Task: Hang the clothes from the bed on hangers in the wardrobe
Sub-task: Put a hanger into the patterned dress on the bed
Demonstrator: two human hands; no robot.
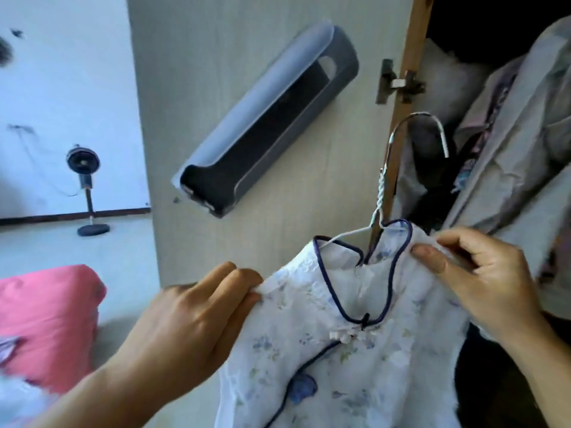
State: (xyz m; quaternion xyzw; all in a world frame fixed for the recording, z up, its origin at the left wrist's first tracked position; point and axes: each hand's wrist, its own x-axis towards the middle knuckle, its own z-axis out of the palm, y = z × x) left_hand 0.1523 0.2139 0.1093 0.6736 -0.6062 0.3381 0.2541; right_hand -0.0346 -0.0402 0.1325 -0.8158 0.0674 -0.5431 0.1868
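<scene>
A white dress [355, 359] with pale blue flowers and navy piping sits on a white wire hanger [383, 186], whose hook points up in front of the open wardrobe [500, 118]. My left hand [191, 319] pinches the dress's left shoulder. At the right shoulder, my right hand [482, 273] grips the fabric with thumb and fingers. The hanger's arms run inside the collar.
The wardrobe door [216, 118] stands open on the left with a grey plastic holder [268, 118] fixed to it. Grey and patterned clothes [525, 134] hang inside the wardrobe. A pink quilt [46, 322] lies at the lower left. A standing fan [85, 186] is by the far wall.
</scene>
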